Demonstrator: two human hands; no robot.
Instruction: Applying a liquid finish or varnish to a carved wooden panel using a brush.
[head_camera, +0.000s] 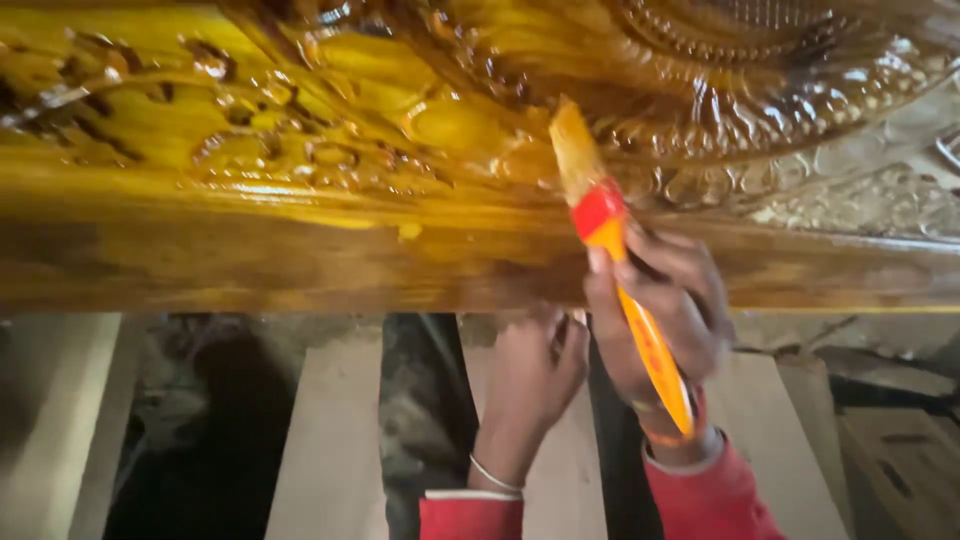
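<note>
1. Our right hand (665, 310) has its grip closed around the orange handle of a paintbrush (612, 250). The brush has a red band below its bristles, and the bristles, loaded with yellow finish, press against the carved wooden panel (300, 130).
2. Our left hand (535, 365) reaches up beneath the lower edge of the panel with fingers curled against the underside. We cannot tell whether it grips the wood or only steadies it.
3. The panel runs across the top of the view, resting above pale planks (330, 440) with dark gaps between them.
4. We judge the coating well along: the left and middle carvings shine wet and golden.
5. The carved stretch at the far right edge (900, 190) looks pale and dull, so it seems uncoated.
6. The brush tip sits near the boundary between the glossy part and the dull part.
</note>
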